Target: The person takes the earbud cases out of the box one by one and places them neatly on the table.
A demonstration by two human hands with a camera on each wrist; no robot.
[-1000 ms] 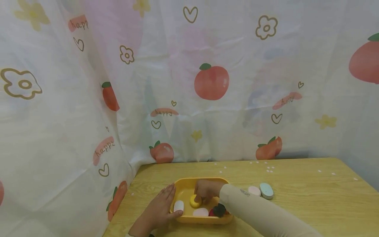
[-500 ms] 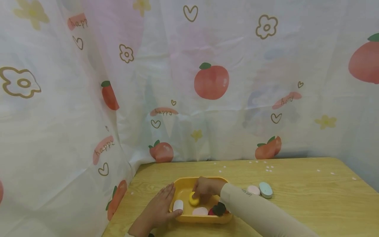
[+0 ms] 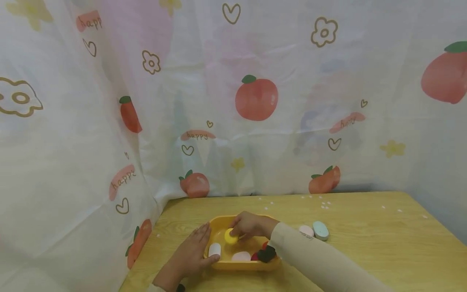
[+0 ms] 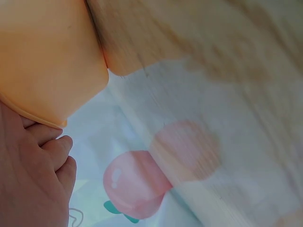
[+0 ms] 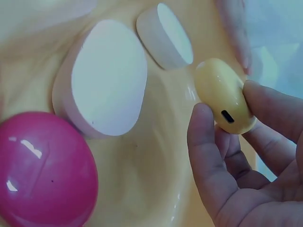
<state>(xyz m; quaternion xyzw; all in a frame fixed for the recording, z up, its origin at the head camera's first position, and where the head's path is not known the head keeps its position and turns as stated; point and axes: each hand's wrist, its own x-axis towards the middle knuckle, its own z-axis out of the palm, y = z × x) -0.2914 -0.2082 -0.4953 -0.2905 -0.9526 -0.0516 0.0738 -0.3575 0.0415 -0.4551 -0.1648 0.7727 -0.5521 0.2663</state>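
My right hand (image 3: 251, 225) pinches a small yellow earbud case (image 3: 230, 236) between thumb and fingertips, over the left half of an orange-yellow tray (image 3: 244, 265). In the right wrist view a dark port slot shows on the yellow case (image 5: 225, 97). My left hand (image 3: 191, 253) holds the tray's left end, thumb on the near rim, fingers along the side. Inside the tray lie a white rounded case (image 3: 214, 250) by the left thumb, a pale pink oval one (image 3: 241, 256) and a glossy magenta one (image 5: 47, 170).
A fuzzy dark thing (image 3: 267, 254) lies at the tray's right end beside something red (image 3: 265, 245). On the table to the right sit a pink case (image 3: 306, 231) and a mint case (image 3: 321, 230). A printed curtain (image 3: 255, 154) stands behind the table.
My right hand has lifted the yellow earbud case and moved it left and toward the tray's far side. My left hand keeps its place on the tray; the head view has shifted slightly.
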